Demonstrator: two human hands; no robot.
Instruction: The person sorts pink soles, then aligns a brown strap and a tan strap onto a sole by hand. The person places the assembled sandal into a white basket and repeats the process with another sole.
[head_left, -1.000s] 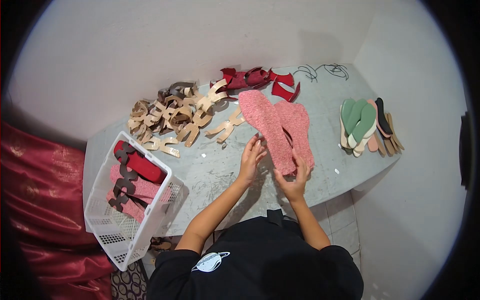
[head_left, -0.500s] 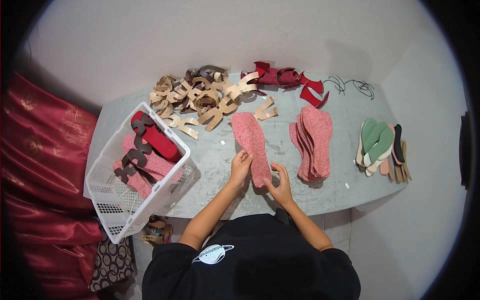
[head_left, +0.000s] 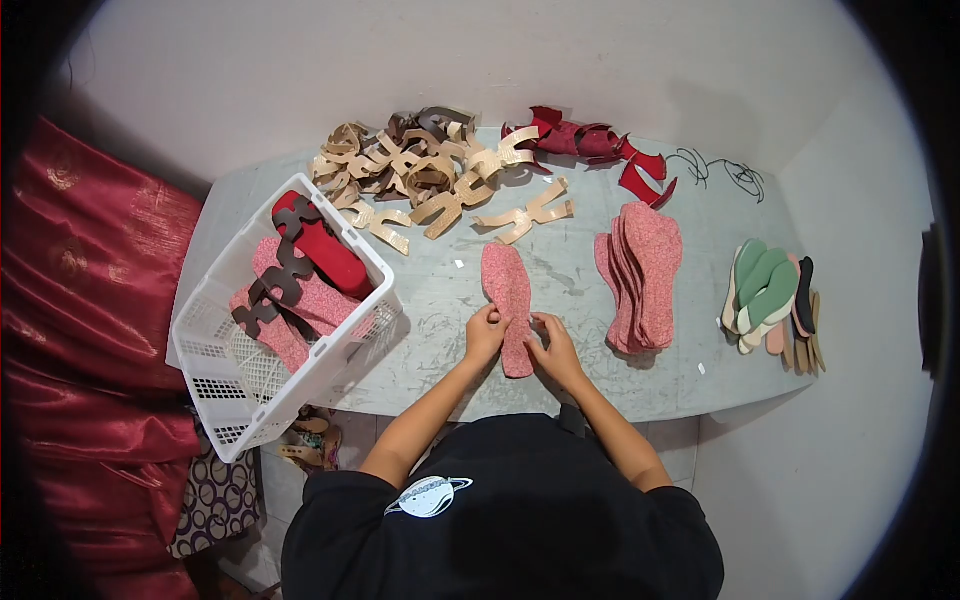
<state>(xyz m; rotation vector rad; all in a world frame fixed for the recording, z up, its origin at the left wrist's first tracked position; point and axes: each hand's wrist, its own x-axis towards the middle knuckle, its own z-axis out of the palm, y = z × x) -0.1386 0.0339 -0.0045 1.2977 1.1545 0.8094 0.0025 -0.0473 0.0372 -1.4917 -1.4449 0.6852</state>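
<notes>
A pink speckled insole lies in front of me, its wide end pointing away and its narrow end towards my body. My left hand pinches its left edge near the middle, fingers curled. On the opposite edge, my right hand grips with thumb and forefinger. Just beyond the wide end rests a pale gold cut strap. To the right stands a stack of matching pink insoles, several layers deep.
A white plastic basket at left holds pink and red soles with dark brown straps. Gold and brown straps pile at the back, beside red straps and black cord. Green, beige and black insoles lie at the table's right.
My right hand has shifted from the insole's narrow end up to its right edge. The insole now looks shorter and straighter, and the gold strap behind it shows fully. The view has shifted slightly.
</notes>
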